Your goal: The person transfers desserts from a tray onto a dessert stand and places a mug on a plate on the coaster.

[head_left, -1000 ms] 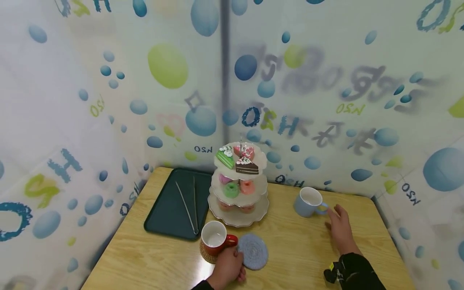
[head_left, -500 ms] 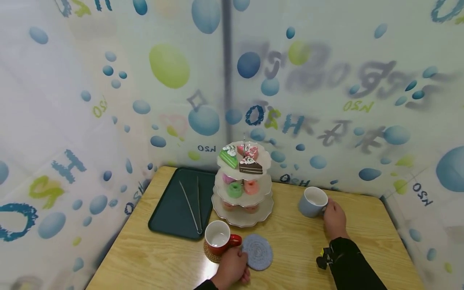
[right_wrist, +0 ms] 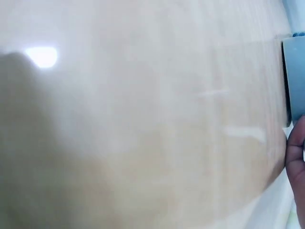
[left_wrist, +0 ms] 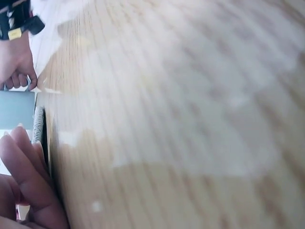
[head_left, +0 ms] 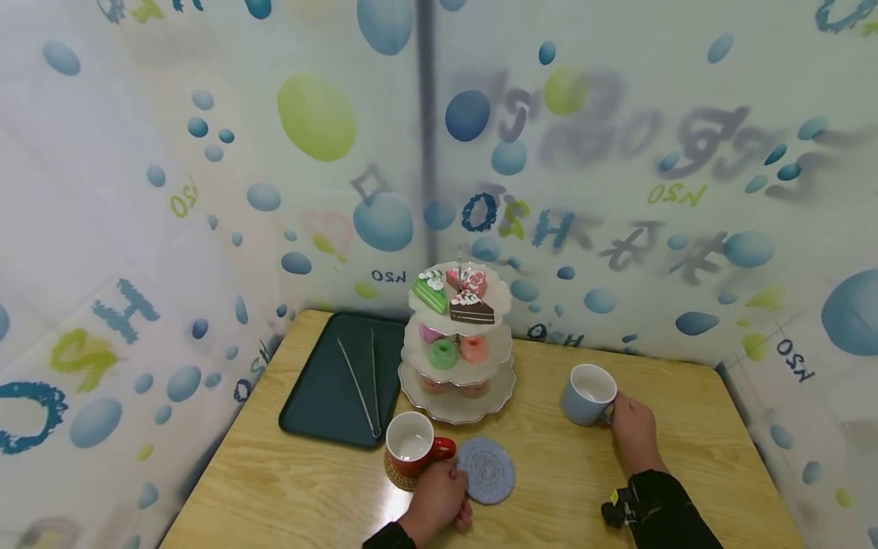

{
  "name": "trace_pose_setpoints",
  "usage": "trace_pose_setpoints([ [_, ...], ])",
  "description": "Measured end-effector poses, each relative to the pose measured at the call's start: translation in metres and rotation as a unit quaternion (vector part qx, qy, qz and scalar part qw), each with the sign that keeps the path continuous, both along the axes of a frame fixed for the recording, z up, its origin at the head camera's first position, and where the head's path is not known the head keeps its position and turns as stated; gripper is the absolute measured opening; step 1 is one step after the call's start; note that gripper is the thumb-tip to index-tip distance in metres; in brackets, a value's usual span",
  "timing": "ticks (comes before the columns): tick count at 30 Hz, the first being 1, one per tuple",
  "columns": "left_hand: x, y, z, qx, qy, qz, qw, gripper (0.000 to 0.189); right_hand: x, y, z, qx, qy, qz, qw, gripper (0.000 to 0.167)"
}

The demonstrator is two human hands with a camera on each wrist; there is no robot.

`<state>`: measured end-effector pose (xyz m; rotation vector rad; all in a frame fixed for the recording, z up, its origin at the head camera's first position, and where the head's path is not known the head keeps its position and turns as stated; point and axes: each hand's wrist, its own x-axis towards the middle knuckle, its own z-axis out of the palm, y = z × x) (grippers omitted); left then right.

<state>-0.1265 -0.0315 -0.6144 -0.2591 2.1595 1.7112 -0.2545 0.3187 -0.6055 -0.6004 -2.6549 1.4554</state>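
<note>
My right hand (head_left: pixel 634 433) grips the handle of a light blue mug (head_left: pixel 584 404) with a white inside, upright at the right of the wooden table. The mug's side (right_wrist: pixel 296 78) and my thumb and finger (right_wrist: pixel 296 152) show at the edge of the right wrist view. My left hand (head_left: pixel 437 499) rests low by the handle of a red mug (head_left: pixel 405 461), which stands on a woven brown coaster (head_left: pixel 398 479). Its fingers (left_wrist: pixel 35 183) lie loosely bent, tips right by the edge of a round grey-blue coaster (head_left: pixel 488 471).
Behind the mugs stands a three-tier stand (head_left: pixel 456 412) with toy cake slices and doughnuts. A dark green tray (head_left: pixel 312 396) with metal tongs (head_left: pixel 373 393) lies at left. Patterned curtains (head_left: pixel 617 152) enclose the table's back and sides.
My right hand has reached the light blue mug's handle and taken hold of it. The mug has come slightly towards me. My left hand and the red mug have stayed in place.
</note>
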Motion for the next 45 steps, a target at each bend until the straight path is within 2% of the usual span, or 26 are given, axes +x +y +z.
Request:
trace_pose_setpoints([
  [4, -0.001, 0.000, 0.000, -0.003, -0.004, -0.001, 1.0000, 0.022, 0.026, -0.018, 0.003, -0.026, 0.013, -0.015, 0.9995, 0.060],
  [6, -0.001, -0.001, 0.000, -0.006, -0.005, -0.002, 1.0000, 0.022, 0.038, -0.032, 0.005, -0.072, 0.021, -0.014, 0.9971, 0.061],
  [11, 0.001, -0.002, 0.000, -0.009, -0.002, -0.011, 0.9999, 0.023, 0.063, -0.069, 0.017, -0.193, 0.040, -0.002, 0.9803, 0.057],
  [13, 0.003, -0.002, 0.000, -0.011, -0.002, -0.016, 0.9998, 0.025, 0.072, -0.083, 0.019, -0.217, 0.046, -0.008, 0.9751, 0.054],
  [16, 0.005, -0.002, -0.001, -0.013, -0.008, -0.022, 0.9996, 0.028, 0.087, -0.103, 0.019, -0.231, 0.051, -0.009, 0.9716, 0.051],
  [18, 0.006, -0.001, -0.001, -0.017, -0.007, -0.027, 0.9995, 0.030, 0.096, -0.116, 0.019, -0.221, 0.055, -0.006, 0.9737, 0.049],
  [24, 0.002, 0.001, 0.000, -0.027, -0.001, -0.039, 0.9989, 0.035, 0.117, -0.146, 0.018, -0.180, 0.041, 0.037, 0.9822, 0.048],
  [30, -0.001, 0.004, 0.002, -0.034, 0.009, -0.041, 0.9985, 0.026, 0.123, -0.159, 0.014, -0.168, 0.051, 0.059, 0.9827, 0.047],
  [37, -0.001, 0.004, -0.001, -0.051, 0.009, -0.029, 0.9982, 0.025, 0.120, -0.169, 0.008, -0.147, 0.085, 0.064, 0.9834, 0.046],
  [45, -0.002, 0.003, 0.003, -0.056, 0.006, -0.025, 0.9981, 0.028, 0.115, -0.172, 0.009, -0.132, 0.074, 0.083, 0.9851, 0.045],
])
